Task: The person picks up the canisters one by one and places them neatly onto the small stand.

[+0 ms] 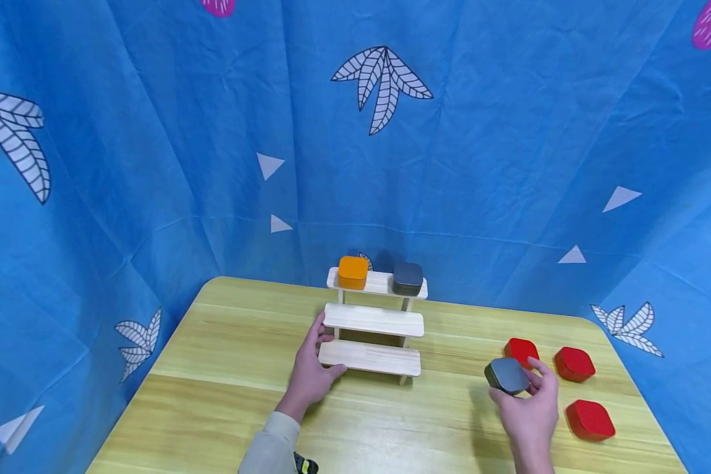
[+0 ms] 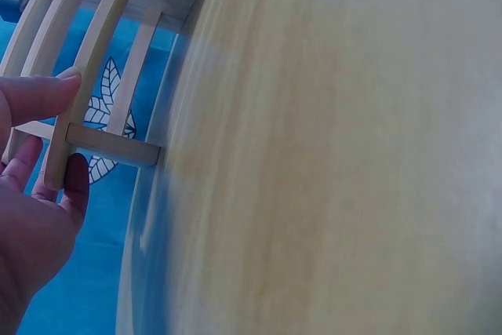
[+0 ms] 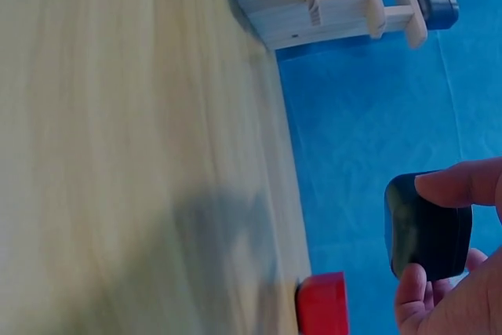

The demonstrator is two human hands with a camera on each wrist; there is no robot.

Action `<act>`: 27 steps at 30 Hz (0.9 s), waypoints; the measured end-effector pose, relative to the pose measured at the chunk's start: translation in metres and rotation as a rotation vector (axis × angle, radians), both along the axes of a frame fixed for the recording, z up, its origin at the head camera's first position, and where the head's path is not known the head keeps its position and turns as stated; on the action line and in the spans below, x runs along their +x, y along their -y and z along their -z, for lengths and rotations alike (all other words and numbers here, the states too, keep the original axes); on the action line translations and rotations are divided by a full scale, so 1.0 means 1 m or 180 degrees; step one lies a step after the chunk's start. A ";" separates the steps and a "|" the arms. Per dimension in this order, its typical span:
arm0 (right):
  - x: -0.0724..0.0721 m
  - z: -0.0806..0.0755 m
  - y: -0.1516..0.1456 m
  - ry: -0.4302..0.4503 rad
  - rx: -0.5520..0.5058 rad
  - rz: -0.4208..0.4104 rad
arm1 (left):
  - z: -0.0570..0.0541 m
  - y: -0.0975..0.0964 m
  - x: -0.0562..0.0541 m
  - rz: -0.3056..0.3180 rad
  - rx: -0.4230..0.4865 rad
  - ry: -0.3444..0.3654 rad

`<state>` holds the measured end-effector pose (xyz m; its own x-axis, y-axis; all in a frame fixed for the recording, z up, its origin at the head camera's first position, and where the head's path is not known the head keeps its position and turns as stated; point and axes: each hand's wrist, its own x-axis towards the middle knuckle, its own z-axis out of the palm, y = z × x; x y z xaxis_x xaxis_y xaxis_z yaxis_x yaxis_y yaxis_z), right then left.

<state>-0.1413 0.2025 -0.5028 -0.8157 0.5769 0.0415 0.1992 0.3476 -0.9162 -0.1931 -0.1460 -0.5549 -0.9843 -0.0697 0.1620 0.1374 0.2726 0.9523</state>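
Observation:
A small three-tier wooden shelf [image 1: 370, 355] stands on the table. My left hand [image 1: 313, 372] grips the left end of its lowest board; in the left wrist view the thumb [image 2: 47, 96] lies on one side of the board and the fingers on the other. My right hand [image 1: 532, 411] holds a dark grey square box [image 1: 506, 376] with rounded corners, pinched between thumb and fingers above the table. On the top tier sit an orange box [image 1: 353, 272] at the left and another dark grey box [image 1: 407, 279] at the right.
Three red boxes lie on the table's right side: one behind the held box [image 1: 521, 352], one farther right [image 1: 575, 364] and one nearer [image 1: 590, 420]. A blue patterned curtain [image 1: 355, 178] hangs behind the wooden table [image 1: 213, 395].

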 end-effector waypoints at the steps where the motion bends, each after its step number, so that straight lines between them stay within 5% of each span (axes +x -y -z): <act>1: -0.001 -0.001 0.001 -0.0017 -0.0018 -0.0014 | 0.000 0.000 0.000 -0.0001 0.0000 0.0003; 27: -0.013 -0.029 0.038 -0.0495 -0.0041 -0.0570 | -0.001 0.000 0.001 0.0027 0.0031 -0.0002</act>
<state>-0.1541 0.1648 -0.4735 -0.8895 0.4248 0.1682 -0.0085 0.3528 -0.9357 -0.1920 -0.1461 -0.5537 -0.9848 -0.0629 0.1619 0.1402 0.2622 0.9548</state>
